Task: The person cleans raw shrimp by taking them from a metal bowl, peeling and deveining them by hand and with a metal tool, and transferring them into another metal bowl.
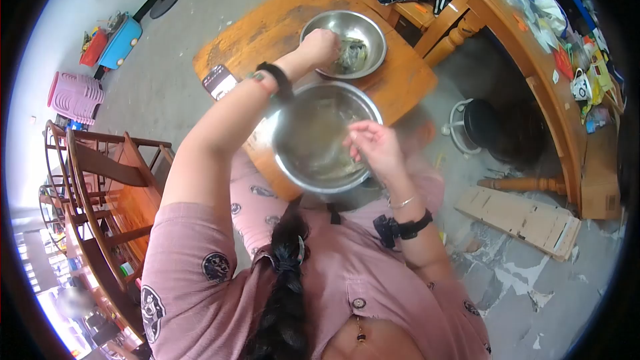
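My left hand point(321, 47) reaches to the farther steel bowl point(378, 35), its fingers curled down at the left inner side. Whatever they pinch, if anything, is hidden. Wet greenish-grey pieces point(352, 55) lie in that bowl beside my fingertips; their kind is unclear. Over the right side of the nearer, larger steel bowl point(283, 160) is my right hand point(375, 147), thumb and fingers drawn together. Nothing clear shows between them. Cloudy water point(313, 130) fills part of this bowl, with a few pale greenish bits low in it.
Both bowls stand on a wooden table point(247, 40), with a phone point(219, 81) at its left edge. A black-topped stool point(481, 125) and flattened cardboard point(520, 220) are to the right. A wooden chair point(113, 167) stands left, a fan point(163, 1) farther back.
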`<state>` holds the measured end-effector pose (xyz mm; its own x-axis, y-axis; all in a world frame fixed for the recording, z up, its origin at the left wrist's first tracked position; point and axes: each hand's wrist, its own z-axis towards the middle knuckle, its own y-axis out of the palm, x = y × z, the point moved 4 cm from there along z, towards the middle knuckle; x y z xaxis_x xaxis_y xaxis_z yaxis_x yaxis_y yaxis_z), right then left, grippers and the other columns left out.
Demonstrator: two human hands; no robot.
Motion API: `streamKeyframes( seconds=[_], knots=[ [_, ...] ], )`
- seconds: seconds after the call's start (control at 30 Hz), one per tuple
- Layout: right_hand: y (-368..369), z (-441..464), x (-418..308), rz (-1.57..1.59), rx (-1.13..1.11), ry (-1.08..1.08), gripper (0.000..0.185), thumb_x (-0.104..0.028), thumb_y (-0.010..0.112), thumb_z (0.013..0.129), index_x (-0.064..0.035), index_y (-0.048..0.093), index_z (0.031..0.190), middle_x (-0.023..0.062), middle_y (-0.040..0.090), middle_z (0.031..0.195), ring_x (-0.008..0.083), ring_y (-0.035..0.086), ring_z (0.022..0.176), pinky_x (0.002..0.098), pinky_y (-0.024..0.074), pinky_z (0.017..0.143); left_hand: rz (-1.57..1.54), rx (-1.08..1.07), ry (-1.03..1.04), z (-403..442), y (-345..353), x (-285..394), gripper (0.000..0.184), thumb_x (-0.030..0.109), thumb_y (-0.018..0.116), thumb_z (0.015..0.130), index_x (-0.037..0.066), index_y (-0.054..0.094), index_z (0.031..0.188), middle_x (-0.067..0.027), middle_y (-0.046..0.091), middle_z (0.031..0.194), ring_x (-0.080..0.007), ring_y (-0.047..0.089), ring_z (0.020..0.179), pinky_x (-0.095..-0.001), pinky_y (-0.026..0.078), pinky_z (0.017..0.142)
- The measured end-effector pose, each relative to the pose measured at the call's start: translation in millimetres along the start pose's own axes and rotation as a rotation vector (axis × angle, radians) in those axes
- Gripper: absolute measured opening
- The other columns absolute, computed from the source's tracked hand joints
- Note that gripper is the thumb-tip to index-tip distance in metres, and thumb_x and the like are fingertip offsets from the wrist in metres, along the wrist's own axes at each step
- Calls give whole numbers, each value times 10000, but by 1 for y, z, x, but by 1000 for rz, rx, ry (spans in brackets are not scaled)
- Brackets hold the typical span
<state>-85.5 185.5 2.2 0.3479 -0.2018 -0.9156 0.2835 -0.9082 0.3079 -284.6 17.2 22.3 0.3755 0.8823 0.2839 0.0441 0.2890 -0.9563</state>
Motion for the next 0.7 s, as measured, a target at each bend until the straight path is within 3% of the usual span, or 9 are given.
streamKeyframes(
  seconds=[0.1, 0.17, 0.3, 0.37, 0.53, 0.7],
  knots=[
    [-2, 3, 3, 7, -18, 37, 151, -46, 536, 923, 2, 587, 1057, 90, 657, 818, 73, 559, 605, 181, 451, 514, 177, -63, 22, 57, 37, -18, 159, 59, 590, 722, 42, 705, 830, -196, 673, 836, -326, 663, 843, -404, 527, 776],
    [-4, 7, 6, 8, -28, 38, 148, -47, 535, 925, 8, 586, 1053, 93, 658, 822, 75, 560, 606, 185, 454, 517, 146, -136, -62, 78, 48, -17, 176, 78, 567, 767, 9, 699, 862, -232, 659, 971, -358, 632, 972, -421, 515, 837],
    [-14, 16, 16, 18, -7, 60, 152, -38, 556, 918, 17, 576, 1058, 108, 669, 839, 81, 577, 613, 187, 467, 518, 133, -101, 21, 111, 87, -26, 227, 150, 558, 811, 34, 700, 945, -202, 664, 1006, -356, 630, 978, -437, 507, 843],
    [-18, 20, 20, 51, 1, 58, 144, -29, 559, 914, 18, 579, 1049, 106, 671, 834, 80, 578, 608, 184, 466, 518, 199, -77, -4, 108, 82, -15, 205, 158, 535, 837, 45, 694, 900, -197, 673, 977, -338, 648, 924, -443, 507, 798],
    [-22, 27, 25, 7, -8, 74, 137, -27, 556, 916, 10, 581, 1046, 110, 666, 829, 91, 580, 603, 202, 468, 526, 185, -172, -175, 105, 77, -15, 293, 194, 519, 858, 46, 688, 1046, -168, 629, 1141, -319, 557, 1085, -417, 441, 892],
    [-13, 20, 21, -37, -8, 95, 139, -36, 556, 919, 8, 582, 1048, 110, 664, 828, 90, 580, 607, 200, 465, 524, 217, -161, -206, 86, 62, -17, 293, 174, 546, 838, 43, 676, 1065, -165, 632, 1126, -321, 567, 1074, -435, 445, 866]
  ],
)
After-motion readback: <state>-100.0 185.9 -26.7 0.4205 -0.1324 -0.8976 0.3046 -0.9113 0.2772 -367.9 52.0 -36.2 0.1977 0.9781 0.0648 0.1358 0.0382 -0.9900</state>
